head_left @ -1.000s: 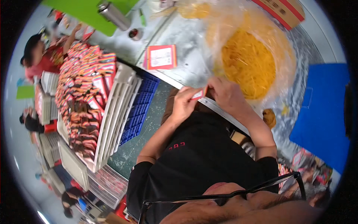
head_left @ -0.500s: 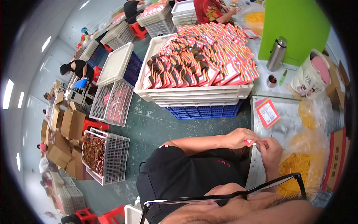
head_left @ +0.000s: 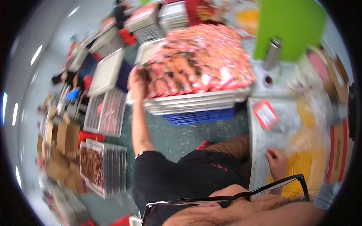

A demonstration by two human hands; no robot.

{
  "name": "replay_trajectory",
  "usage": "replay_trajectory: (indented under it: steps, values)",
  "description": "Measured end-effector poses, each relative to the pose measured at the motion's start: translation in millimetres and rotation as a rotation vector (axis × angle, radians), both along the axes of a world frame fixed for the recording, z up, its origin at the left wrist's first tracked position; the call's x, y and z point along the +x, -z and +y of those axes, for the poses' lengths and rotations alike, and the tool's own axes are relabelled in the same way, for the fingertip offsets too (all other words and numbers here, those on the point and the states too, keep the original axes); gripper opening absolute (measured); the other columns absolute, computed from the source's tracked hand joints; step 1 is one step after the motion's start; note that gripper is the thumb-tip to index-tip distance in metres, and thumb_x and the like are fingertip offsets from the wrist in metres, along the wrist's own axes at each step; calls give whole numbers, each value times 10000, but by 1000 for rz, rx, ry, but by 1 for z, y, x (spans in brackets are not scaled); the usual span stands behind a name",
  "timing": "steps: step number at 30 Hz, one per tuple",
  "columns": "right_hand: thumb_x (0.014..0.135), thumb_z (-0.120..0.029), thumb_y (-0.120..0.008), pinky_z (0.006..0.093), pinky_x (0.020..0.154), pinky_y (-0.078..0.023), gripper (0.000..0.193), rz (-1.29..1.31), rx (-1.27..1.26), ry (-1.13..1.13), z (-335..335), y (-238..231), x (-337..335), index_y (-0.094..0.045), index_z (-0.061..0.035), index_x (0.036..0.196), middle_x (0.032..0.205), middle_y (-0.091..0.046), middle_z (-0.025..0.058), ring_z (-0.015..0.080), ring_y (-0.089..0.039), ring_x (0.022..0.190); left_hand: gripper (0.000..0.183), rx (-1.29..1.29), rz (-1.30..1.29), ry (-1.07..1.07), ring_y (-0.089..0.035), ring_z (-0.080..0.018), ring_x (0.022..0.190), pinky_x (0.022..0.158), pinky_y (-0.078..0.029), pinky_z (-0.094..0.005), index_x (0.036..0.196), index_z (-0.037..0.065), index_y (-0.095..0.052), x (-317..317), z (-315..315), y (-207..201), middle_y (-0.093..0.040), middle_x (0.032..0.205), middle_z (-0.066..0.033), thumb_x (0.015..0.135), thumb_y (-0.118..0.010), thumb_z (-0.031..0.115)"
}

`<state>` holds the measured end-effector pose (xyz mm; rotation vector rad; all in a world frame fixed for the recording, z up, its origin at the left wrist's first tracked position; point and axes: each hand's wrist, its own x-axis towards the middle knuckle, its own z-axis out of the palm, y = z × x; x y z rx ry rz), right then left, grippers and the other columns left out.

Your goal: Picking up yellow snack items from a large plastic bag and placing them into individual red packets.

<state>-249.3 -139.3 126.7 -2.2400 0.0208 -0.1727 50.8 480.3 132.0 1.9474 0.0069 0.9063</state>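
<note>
My left hand (head_left: 136,83) reaches out to the left end of a broad white tray (head_left: 196,98) heaped with small flat packets (head_left: 211,52), pink-red and white with dark parts showing. It is at the packets nearest that end; motion smears its fingers, so whether it grips one is unclear. My right hand (head_left: 278,162) stays over the near left part of the metal table (head_left: 260,145), fingers loosely bent and a little apart, nothing visible in them. Beyond it lies a pink-edged card or packet with a white label (head_left: 266,114).
Clear bags of yellow strips (head_left: 301,165) lie right of my right hand. A steel flask (head_left: 272,52) and a small cup (head_left: 268,80) stand farther back by a green panel (head_left: 290,30). Blue crates (head_left: 200,117) support the tray; white crates (head_left: 113,162) stand left. People work in the background.
My left hand has left my right hand and swung far left to the tray. The small pink-and-white piece both hands held is out of sight. The view has shifted and blurred.
</note>
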Motion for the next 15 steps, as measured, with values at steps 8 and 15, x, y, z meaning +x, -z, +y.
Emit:
replay_trajectory:
  steps: [8,15]
  values:
    - [940,-208,-717,378,785,-550,222,260,-40,320,-59,4,-69,-746,-26,1064,960,-736,172,306,-709,878,530,432,509,-194,-514,-405,1342,1119,-426,-483,1356,-9,-640,-6,133,52,-574,1407,-275,1036,-600,411]
    - [876,14,-618,449,1045,-466,332,85,-440,719,-111,33,-132,-700,-27,1195,1296,-647,199,406,-586,1230,226,597,-289,110,-671,-312,1102,951,-542,-401,1198,-67,-700,-23,-131,4,-705,1198,-204,1016,-637,51]
